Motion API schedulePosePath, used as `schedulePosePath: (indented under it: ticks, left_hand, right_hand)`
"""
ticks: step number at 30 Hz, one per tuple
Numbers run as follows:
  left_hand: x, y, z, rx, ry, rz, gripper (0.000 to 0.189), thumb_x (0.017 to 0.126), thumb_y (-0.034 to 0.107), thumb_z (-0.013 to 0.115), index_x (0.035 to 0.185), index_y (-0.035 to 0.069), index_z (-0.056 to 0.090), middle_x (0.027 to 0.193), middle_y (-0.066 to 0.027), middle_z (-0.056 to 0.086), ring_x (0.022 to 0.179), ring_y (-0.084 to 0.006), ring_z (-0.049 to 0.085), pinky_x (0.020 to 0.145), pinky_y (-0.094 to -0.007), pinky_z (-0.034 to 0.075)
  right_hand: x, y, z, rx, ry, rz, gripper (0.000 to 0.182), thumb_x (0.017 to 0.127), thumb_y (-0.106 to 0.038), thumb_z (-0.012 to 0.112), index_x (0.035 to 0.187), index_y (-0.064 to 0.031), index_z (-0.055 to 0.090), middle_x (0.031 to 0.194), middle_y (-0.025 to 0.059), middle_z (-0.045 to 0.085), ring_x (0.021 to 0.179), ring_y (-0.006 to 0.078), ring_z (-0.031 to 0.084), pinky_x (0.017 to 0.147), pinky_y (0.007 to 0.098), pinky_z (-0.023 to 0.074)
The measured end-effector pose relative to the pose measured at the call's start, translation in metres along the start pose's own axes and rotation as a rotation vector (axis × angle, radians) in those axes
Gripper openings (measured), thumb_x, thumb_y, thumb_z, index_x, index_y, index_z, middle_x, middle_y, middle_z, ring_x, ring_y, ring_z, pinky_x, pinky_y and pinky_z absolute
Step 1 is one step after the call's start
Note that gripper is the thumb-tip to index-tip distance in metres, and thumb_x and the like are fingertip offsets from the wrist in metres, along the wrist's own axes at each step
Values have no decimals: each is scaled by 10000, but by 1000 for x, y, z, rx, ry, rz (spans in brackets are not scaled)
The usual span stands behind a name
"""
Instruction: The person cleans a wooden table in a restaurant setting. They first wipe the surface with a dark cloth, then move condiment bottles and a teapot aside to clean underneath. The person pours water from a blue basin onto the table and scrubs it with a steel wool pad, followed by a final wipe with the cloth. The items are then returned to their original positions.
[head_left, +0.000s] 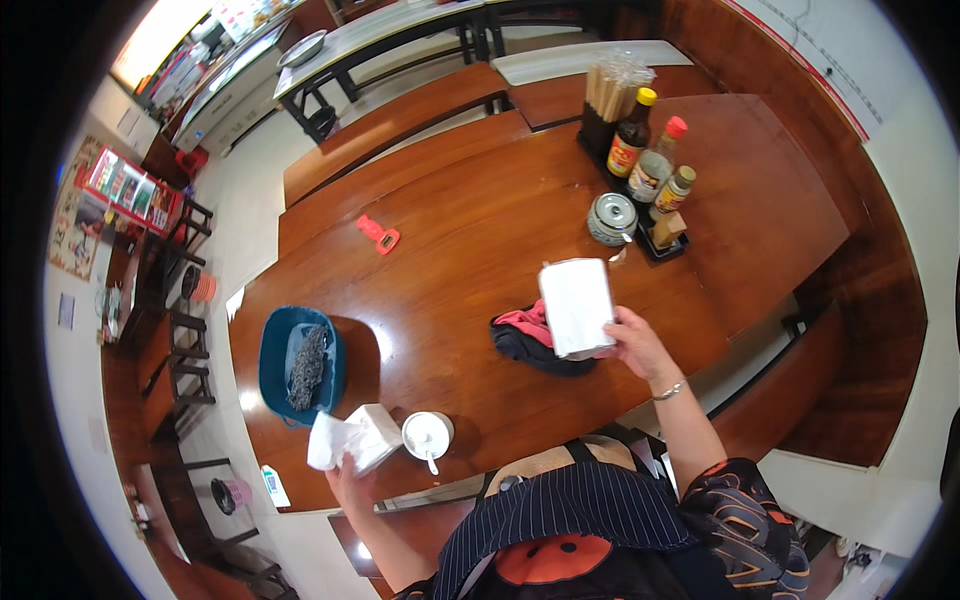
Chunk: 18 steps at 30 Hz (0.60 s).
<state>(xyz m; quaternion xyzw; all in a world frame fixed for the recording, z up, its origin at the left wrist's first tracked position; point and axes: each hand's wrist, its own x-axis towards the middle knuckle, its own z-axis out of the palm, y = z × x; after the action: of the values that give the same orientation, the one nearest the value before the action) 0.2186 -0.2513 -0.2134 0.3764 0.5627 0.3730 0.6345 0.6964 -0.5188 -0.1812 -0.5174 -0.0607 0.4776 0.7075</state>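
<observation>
My right hand grips a flat white pack, probably paper napkins, by its lower right edge. It is held above the table over a dark and pink cloth bundle. Near the table's front left edge, my left hand is closed around a crumpled white wrapper or tissue. A white block of napkins touches that crumpled piece. Beside it stands a white cup with a spoon handle sticking out. To the left, a blue plastic basin contains grey scouring mesh.
A red bottle opener lies on the brown wooden table. At the back right are sauce bottles, bundled chopsticks and a lidded jar. A bench runs along the far side; a tag lies at the left corner.
</observation>
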Motion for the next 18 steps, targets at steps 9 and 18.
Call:
schedulePosePath:
  ticks: [9,18]
  left_hand:
    - [-19,82,56,34,-28,147,574,890,311,655,1362,193,350,1263,-44,526,1107,-243,554,738,-362,515]
    - [-46,66,291,131,-660,140,488,882,95,596,1335,81,416,1179,-82,591,1066,-238,605,845,-419,543]
  right_hand:
    - [-21,-24,-99,-110,146,66,241,917,-173,549,1124,-54,517,1066,72,591,916,167,595,755,329,545]
    - [1,-47,-117,-1101,674,-411,417,865,-258,621,1188,-16,516,1027,168,597,890,317,598,802,363,501]
